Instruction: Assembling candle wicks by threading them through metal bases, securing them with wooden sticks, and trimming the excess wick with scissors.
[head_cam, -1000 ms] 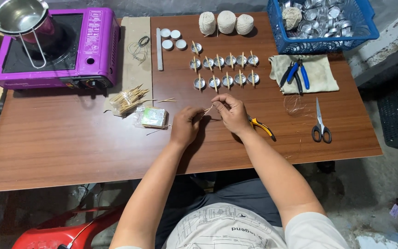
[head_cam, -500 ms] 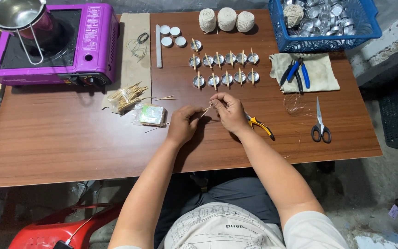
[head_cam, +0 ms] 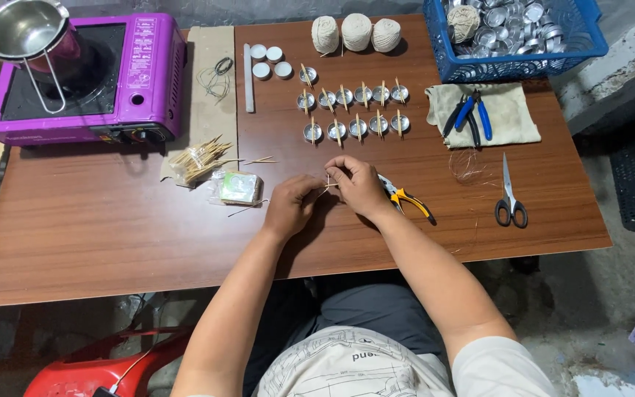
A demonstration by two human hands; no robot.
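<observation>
- Pinching a thin wooden stick (head_cam: pixel 328 184) between both hands, low over the middle of the tabletop (head_cam: pixel 112 235)
- left hand (head_cam: pixel 292 204): fingers curled in, tips pressed on the stick's left end
- right hand (head_cam: pixel 359 184): fingers bunched, tips closed on the stick from the right; the two hands nearly touch
- yellow-handled pliers (head_cam: pixel 406 198) lie just beside the right hand, partly under it
- small clear packet (head_cam: pixel 239 187) and a bundle of sticks (head_cam: pixel 198 159) sit left of the left hand
- rows of small metal cups (head_cam: pixel 353 110) with sticks laid across them, beyond the hands
- scissors (head_cam: pixel 510 197) to the right, well apart from the hands
- blue-handled pliers (head_cam: pixel 472 114) on a cloth (head_cam: pixel 512 121)
- three balls of twine (head_cam: pixel 356 32) at the far edge, blue basket (head_cam: pixel 582 44) of metal cups beside them
- purple camping stove (head_cam: pixel 148 81) with a steel pot (head_cam: pixel 25 28) far left
</observation>
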